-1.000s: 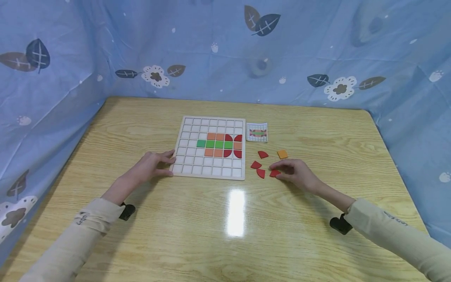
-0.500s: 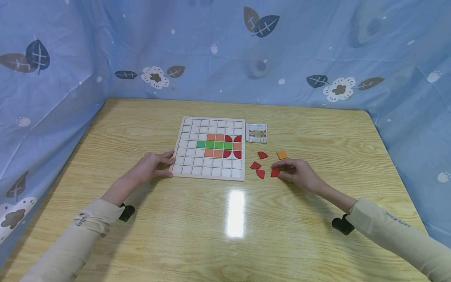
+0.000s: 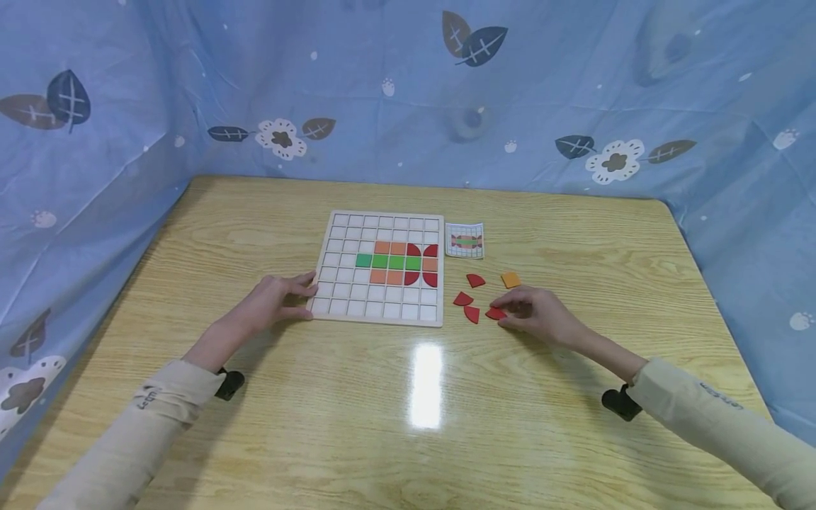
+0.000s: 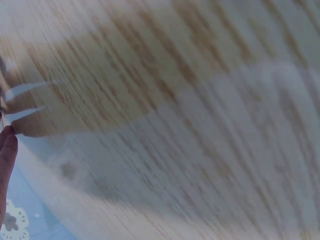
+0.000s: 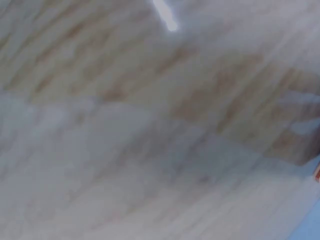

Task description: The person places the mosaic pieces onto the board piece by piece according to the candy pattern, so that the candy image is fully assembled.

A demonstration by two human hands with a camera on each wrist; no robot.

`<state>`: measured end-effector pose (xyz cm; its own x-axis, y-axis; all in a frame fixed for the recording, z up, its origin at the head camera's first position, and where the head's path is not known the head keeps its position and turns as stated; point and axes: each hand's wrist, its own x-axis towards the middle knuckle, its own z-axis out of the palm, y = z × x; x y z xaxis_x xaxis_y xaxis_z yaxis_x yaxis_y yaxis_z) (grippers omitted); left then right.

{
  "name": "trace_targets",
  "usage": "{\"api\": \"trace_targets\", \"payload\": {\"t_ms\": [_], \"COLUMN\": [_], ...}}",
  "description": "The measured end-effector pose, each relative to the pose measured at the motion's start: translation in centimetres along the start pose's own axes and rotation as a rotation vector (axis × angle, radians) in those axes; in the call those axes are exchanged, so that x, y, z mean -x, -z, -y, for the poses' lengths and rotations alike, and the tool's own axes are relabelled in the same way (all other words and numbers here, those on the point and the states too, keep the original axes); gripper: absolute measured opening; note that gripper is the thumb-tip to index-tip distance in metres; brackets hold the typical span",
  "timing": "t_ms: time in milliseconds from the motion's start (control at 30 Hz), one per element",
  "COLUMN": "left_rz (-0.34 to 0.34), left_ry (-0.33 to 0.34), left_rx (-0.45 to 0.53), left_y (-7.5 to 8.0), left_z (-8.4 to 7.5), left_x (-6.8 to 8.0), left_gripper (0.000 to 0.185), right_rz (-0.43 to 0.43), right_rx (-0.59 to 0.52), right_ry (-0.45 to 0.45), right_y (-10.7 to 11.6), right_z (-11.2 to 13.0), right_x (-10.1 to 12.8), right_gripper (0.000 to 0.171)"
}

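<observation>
— What are you on right now?

— Picking up a piece. My right hand (image 3: 535, 314) is down on the surface (image 3: 421, 397) to the right of the grid board (image 3: 382, 268), and its fingers (image 3: 506, 302) are closing in a pinch on the red quarter-round piece (image 3: 494, 313) nearest me. It looks barely off the wood, if at all; I can't tell for sure from the head view, and the wrist views are only a blur of wood grain.

— And the other hand?

— My left hand (image 3: 274, 301) rests at the board's near left corner, fingers laid fairly straight against the edge, steadying it rather than gripping.

— What's on the board?

— A green row (image 3: 387, 261) across the middle, orange squares above and below it, and red quarter-rounds at its right end. The pattern card (image 3: 465, 239) lies just beside the board's right edge and seems to show the same shape with both ends finished. The left end of my row has no red pieces yet.

— So what does the next move ask for?

— By my reckoning, a firm pinch on this piece, a lift clear of the two red pieces (image 3: 467, 306) just beside it so I don't scatter them, then a carry across to an open cell by the left end. The curve has to be turned the right way before it drops in. A third red piece (image 3: 475, 280) and the loose orange square (image 3: 511, 279) lie a little farther back.
</observation>
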<state>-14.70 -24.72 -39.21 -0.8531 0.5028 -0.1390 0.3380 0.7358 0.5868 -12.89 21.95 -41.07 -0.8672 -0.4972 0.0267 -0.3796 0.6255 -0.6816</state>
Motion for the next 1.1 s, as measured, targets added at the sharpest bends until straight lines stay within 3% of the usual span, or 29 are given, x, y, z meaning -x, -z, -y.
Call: {"api": "trace_targets", "payload": {"t_ms": [300, 467, 933, 1100], "left_rz": [-0.003, -0.006, -0.016, -0.003], "left_ry": [0.006, 0.005, -0.022, -0.009], "left_rx": [-0.002, -0.011, -0.020, -0.013], "left_y": [0.0, 0.0, 0.0, 0.1], "left_z": [-0.1, 0.0, 0.0, -0.2], "left_x": [0.0, -0.1, -0.1, -0.1], "left_gripper": [0.053, 0.053, 0.053, 0.053], "right_rz": [-0.001, 0.002, -0.113, -0.140], "right_rx": [0.028, 0.035, -0.139, -0.222], "right_ry": [0.073, 0.053, -0.237, -0.287], "right_y": [0.3, 0.3, -0.2, -0.4], "right_z": [-0.1, -0.2, 1.1, 1.8], "right_x": [-0.3, -0.4, 0.5, 0.8], "right_gripper": [0.026, 0.024, 0.025, 0.025]}}
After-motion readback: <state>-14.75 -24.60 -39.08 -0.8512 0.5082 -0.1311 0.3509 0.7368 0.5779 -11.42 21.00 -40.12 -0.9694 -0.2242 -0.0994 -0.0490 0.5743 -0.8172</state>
